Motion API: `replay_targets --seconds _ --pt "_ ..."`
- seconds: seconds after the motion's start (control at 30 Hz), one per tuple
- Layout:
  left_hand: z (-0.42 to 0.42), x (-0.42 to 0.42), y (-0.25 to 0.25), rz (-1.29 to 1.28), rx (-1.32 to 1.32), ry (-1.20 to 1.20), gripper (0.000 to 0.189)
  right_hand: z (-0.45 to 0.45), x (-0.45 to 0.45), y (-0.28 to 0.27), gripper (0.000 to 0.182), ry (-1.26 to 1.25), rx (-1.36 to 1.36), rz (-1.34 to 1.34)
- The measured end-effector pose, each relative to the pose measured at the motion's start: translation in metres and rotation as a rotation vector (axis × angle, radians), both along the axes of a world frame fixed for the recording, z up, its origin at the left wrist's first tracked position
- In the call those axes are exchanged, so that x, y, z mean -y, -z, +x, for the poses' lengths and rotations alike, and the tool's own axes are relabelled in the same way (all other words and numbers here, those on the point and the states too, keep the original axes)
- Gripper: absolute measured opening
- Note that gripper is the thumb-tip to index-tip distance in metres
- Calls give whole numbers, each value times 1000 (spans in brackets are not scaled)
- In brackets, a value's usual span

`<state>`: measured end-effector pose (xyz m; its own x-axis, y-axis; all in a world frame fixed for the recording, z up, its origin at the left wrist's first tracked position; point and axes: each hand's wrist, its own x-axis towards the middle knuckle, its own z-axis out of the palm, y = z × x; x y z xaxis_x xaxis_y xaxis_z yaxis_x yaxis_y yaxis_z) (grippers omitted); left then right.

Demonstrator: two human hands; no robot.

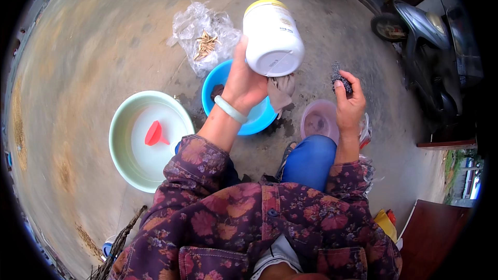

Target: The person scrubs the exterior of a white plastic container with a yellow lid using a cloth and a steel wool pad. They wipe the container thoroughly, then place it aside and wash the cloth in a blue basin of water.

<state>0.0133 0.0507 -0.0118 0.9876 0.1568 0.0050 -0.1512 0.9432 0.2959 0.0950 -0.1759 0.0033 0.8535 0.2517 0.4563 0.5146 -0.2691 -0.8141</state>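
Note:
My left hand holds up a white plastic tub with a yellow rim, tilted so its base faces me. Below it stands a blue basin with a dark item inside and a greyish cloth over its edge. My right hand pinches a dark, speckled scrubbing pad, apart from the tub. Under that hand is a small translucent pink basin. A pale green basin with a red funnel in it sits at the left.
Crumpled clear plastic with small tan pieces lies beyond the blue basin. A scooter is parked at the right, above a reddish-brown board. Dry stalks lie near my left side.

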Motion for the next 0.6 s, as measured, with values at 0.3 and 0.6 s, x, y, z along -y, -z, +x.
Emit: replay_targets --seconds 0.3,0.6 --pt "1 14 -24 -139 64 29 70 -3 -36 -11 22 -170 -74 240" --pt "2 19 -26 -94 46 35 67 -3 -83 -34 23 -283 184 223"
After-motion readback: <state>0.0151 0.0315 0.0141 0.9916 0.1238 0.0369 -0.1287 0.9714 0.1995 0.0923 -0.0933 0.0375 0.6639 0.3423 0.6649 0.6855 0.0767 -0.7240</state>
